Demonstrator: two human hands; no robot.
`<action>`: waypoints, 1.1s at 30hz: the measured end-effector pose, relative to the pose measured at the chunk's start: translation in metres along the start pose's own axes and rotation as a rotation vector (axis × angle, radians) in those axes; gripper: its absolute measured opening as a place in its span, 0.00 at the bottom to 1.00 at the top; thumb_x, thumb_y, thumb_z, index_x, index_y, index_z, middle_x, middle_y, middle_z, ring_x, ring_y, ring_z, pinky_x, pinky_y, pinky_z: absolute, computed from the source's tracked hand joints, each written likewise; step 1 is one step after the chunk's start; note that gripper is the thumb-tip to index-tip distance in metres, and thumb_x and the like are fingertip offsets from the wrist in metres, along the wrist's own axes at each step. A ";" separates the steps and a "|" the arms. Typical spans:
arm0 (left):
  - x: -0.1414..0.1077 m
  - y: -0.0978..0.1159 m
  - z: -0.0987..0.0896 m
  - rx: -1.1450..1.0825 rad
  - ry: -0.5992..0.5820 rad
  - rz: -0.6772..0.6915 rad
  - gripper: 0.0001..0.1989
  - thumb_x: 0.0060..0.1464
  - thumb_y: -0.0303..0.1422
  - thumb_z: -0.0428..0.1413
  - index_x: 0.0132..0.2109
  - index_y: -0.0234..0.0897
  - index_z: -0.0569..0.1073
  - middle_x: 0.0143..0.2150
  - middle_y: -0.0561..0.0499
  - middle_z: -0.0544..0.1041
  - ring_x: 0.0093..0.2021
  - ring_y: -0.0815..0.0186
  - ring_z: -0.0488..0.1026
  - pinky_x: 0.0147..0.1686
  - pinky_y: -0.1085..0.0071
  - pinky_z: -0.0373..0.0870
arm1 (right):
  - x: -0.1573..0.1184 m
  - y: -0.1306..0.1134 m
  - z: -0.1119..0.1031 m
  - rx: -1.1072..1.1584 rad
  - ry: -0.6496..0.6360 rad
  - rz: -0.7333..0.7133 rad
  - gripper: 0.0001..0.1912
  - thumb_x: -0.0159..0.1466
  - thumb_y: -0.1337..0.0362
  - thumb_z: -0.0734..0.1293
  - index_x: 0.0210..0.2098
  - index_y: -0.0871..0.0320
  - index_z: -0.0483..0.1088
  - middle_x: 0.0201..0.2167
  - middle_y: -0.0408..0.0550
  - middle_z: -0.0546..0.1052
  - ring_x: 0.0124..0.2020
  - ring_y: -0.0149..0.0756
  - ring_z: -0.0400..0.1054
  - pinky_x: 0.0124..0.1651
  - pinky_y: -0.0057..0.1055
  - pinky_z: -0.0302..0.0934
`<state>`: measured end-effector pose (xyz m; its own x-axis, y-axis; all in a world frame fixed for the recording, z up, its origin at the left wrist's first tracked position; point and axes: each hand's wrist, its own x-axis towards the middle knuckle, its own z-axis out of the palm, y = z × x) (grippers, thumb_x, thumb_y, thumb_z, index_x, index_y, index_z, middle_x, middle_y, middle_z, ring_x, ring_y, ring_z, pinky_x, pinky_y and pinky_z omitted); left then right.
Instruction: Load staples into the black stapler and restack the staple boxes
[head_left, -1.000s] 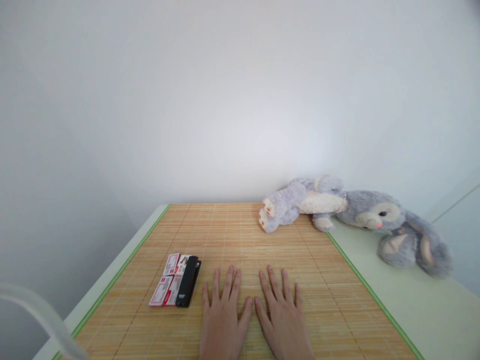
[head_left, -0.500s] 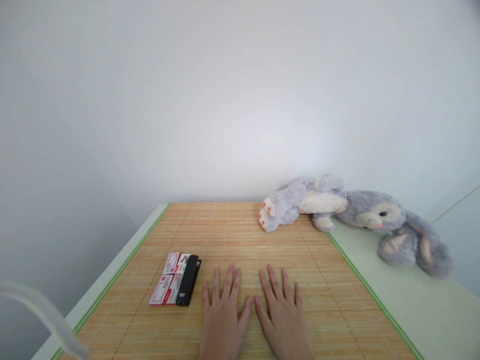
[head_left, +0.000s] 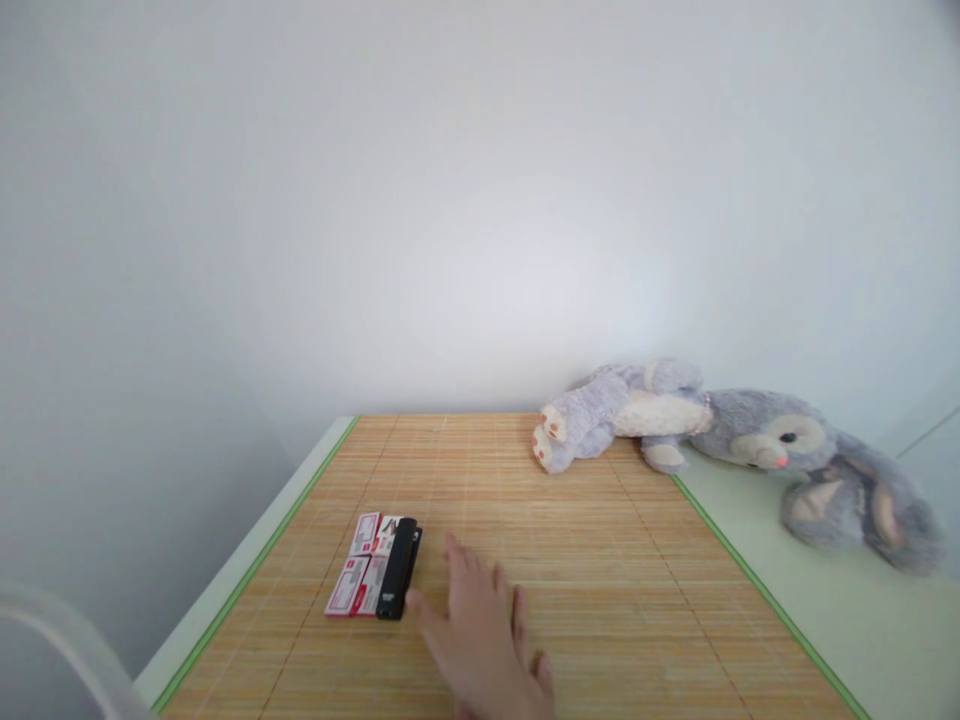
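Note:
My right hand [head_left: 476, 630] reaches leftward over the bamboo mat with its fingers apart and holds nothing. Its thumb tip is just right of a black stapler [head_left: 397, 570]; I cannot tell whether they touch. Beneath it, my left hand [head_left: 543, 672] is mostly covered; a thumb and what seems to be a finger stick out on the right, spread apart. Against the stapler's left side lie small red-and-white printed boxes [head_left: 356, 575], which look like staple boxes.
The bamboo mat [head_left: 600, 620] with a green border covers much of the pale table [head_left: 885, 640]. A grey plush rabbit [head_left: 664, 415] lies along the wall at the back right. A blurred white curved thing [head_left: 60, 630] stands at the lower left.
Both hands lay flat side by side before. My right hand has moved left across my left hand, towards the stapler. The whole view has shifted slightly, with things now further right.

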<state>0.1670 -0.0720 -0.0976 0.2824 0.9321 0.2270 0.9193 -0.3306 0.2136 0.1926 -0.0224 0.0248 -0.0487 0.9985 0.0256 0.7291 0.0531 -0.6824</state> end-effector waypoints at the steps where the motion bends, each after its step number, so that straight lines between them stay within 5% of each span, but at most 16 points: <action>1: -0.001 0.001 0.003 0.007 -0.003 -0.006 0.37 0.64 0.40 0.49 0.74 0.58 0.42 0.76 0.57 0.53 0.75 0.41 0.49 0.71 0.32 0.47 | 0.007 -0.016 0.012 0.035 -0.003 0.007 0.40 0.64 0.48 0.67 0.71 0.57 0.59 0.65 0.58 0.70 0.65 0.59 0.63 0.67 0.55 0.56; 4: 0.002 0.004 0.006 0.040 0.006 -0.061 0.38 0.60 0.41 0.54 0.74 0.50 0.52 0.76 0.54 0.55 0.75 0.34 0.47 0.70 0.28 0.45 | 0.030 -0.047 0.038 0.072 0.057 -0.046 0.43 0.63 0.47 0.69 0.71 0.59 0.56 0.62 0.61 0.71 0.62 0.59 0.64 0.64 0.56 0.58; 8: 0.004 0.003 0.010 0.040 -0.001 -0.060 0.36 0.59 0.43 0.55 0.73 0.50 0.57 0.75 0.53 0.58 0.74 0.34 0.50 0.70 0.29 0.47 | 0.051 -0.047 0.037 0.043 0.018 -0.091 0.32 0.62 0.61 0.68 0.65 0.57 0.63 0.58 0.59 0.72 0.58 0.53 0.68 0.59 0.49 0.63; 11: 0.000 0.003 0.016 0.039 0.010 -0.087 0.33 0.61 0.38 0.53 0.73 0.52 0.59 0.72 0.52 0.65 0.72 0.39 0.58 0.70 0.34 0.53 | 0.059 -0.021 0.013 0.046 -0.017 -0.151 0.30 0.60 0.70 0.65 0.62 0.53 0.67 0.56 0.53 0.75 0.56 0.46 0.70 0.58 0.41 0.63; 14: -0.006 0.007 0.013 0.032 0.043 -0.144 0.31 0.61 0.36 0.52 0.70 0.52 0.64 0.70 0.51 0.69 0.70 0.40 0.62 0.69 0.30 0.49 | 0.064 0.013 -0.024 0.046 -0.051 -0.197 0.31 0.60 0.70 0.67 0.63 0.50 0.69 0.56 0.50 0.76 0.58 0.44 0.70 0.61 0.39 0.61; 19: -0.006 0.007 -0.011 -0.027 0.103 -0.178 0.29 0.60 0.42 0.53 0.67 0.46 0.70 0.69 0.47 0.70 0.69 0.45 0.63 0.72 0.41 0.51 | 0.065 0.061 -0.084 0.064 -0.138 -0.247 0.32 0.57 0.72 0.67 0.61 0.51 0.73 0.58 0.49 0.78 0.59 0.43 0.70 0.63 0.38 0.60; 22: 0.001 0.007 -0.026 -0.035 0.123 -0.176 0.32 0.60 0.45 0.53 0.70 0.47 0.66 0.74 0.49 0.62 0.72 0.45 0.59 0.72 0.41 0.51 | 0.058 0.074 -0.102 0.096 -0.212 -0.290 0.31 0.55 0.74 0.66 0.57 0.50 0.76 0.54 0.47 0.80 0.56 0.40 0.72 0.61 0.36 0.62; 27: 0.011 0.009 -0.039 -0.002 0.084 -0.193 0.31 0.62 0.48 0.51 0.71 0.50 0.65 0.75 0.50 0.59 0.75 0.40 0.51 0.70 0.30 0.37 | 0.046 0.073 -0.092 0.281 -0.230 -0.316 0.23 0.52 0.73 0.68 0.46 0.50 0.80 0.45 0.43 0.82 0.48 0.39 0.74 0.54 0.33 0.64; 33: 0.016 0.009 -0.050 0.010 0.060 -0.230 0.29 0.65 0.49 0.48 0.69 0.48 0.68 0.74 0.48 0.61 0.75 0.37 0.50 0.69 0.28 0.36 | 0.046 0.070 -0.066 0.497 0.014 -0.226 0.12 0.51 0.66 0.75 0.36 0.53 0.78 0.37 0.42 0.78 0.44 0.41 0.69 0.53 0.36 0.61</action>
<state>0.1661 -0.0677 -0.0449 0.0487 0.9720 0.2299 0.9603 -0.1088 0.2567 0.2861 0.0277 0.0260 -0.1552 0.9632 0.2194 0.2912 0.2568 -0.9216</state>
